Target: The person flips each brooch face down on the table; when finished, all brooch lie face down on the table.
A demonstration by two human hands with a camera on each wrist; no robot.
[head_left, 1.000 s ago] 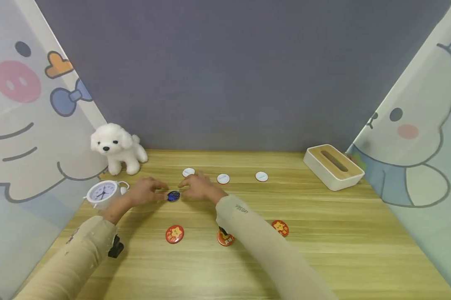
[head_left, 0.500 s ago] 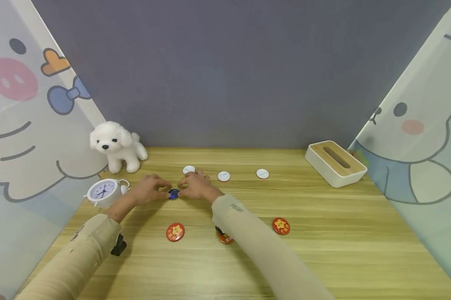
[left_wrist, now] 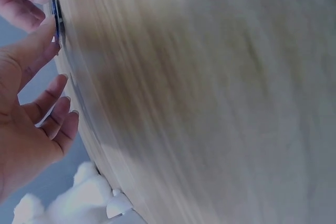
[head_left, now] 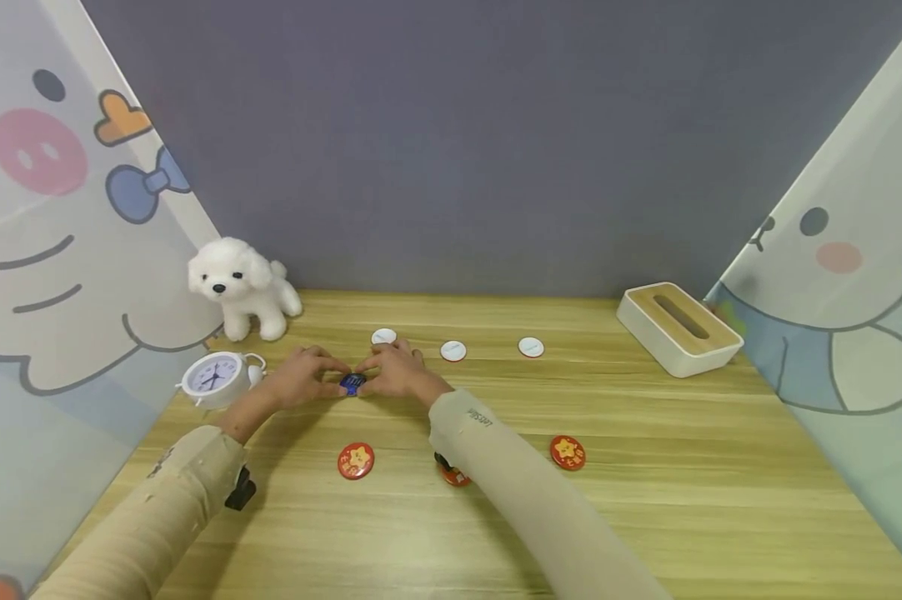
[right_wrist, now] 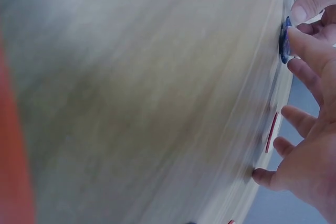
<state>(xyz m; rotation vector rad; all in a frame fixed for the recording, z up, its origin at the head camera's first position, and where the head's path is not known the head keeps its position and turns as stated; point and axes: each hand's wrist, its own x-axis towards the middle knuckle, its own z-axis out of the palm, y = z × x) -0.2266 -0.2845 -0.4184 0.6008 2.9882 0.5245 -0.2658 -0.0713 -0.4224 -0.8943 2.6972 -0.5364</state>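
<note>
Blue badge [head_left: 353, 384] pinched between left hand [head_left: 301, 379] and right hand [head_left: 394, 372], work on it unfinished

From my end, the head view shows three red badges [head_left: 356, 460] in a nearer row and three white discs [head_left: 453, 351] in a farther row, all lying apart on the table [head_left: 421, 542]; my right sleeve [head_left: 499, 471] partly covers the middle red one. I judge those six as placed for now, and the blue one as the piece in hand. Letting it go is left to do; whether more work remains, I can't tell.

It sits left of the table's middle, between the two rows, roughly in line with the leftmost red badge and leftmost white disc. I have thumb and forefinger of each hand gripping its rim from opposite sides, other fingers spread loosely.

Being round, it has no long axis across its face. Its printed side points up, and both wrist views catch it thin and edge-on, lying flat or nearly so along the wood; I can't read which way the print runs
</note>
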